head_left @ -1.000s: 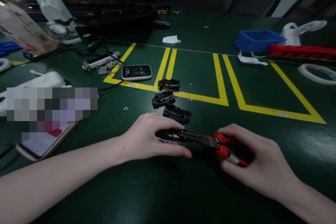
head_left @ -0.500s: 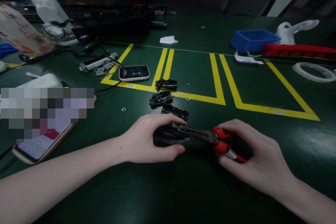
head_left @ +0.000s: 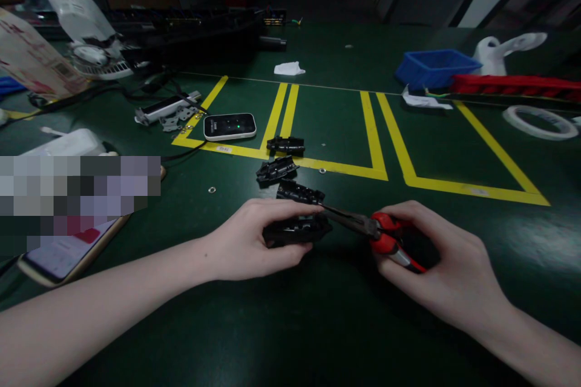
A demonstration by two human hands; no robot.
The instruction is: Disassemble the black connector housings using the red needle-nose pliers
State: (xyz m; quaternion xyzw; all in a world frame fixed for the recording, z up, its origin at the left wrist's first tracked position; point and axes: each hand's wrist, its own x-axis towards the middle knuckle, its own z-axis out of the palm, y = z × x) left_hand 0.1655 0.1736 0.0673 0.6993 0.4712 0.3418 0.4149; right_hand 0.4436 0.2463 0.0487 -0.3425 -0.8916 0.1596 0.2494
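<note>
Between thumb and fingers, my left hand (head_left: 258,239) holds a black plastic part (head_left: 302,230) just above the table. My right hand (head_left: 445,254) is closed round the red and black handles of long-nose pliers (head_left: 363,224). The pliers point left, and their tips reach my left fingertips at the upper edge of the held part. Whether the jaws grip anything is too small to tell. Beyond my left hand lie three similar black parts: a near one (head_left: 300,192), a middle one (head_left: 276,169) and a far one (head_left: 285,145).
Two small metal rings lie on the green table, a left ring (head_left: 212,190) and a right ring (head_left: 322,170). A black and white device (head_left: 230,126) sits inside yellow tape lines. At left is a phone (head_left: 59,257); at the back right are a blue bin (head_left: 438,68) and a tape roll (head_left: 540,123).
The held black part has been turned in my left hand and now shows a darker side. The plier tips have shifted up to its upper edge. The whole view has slid slightly.
</note>
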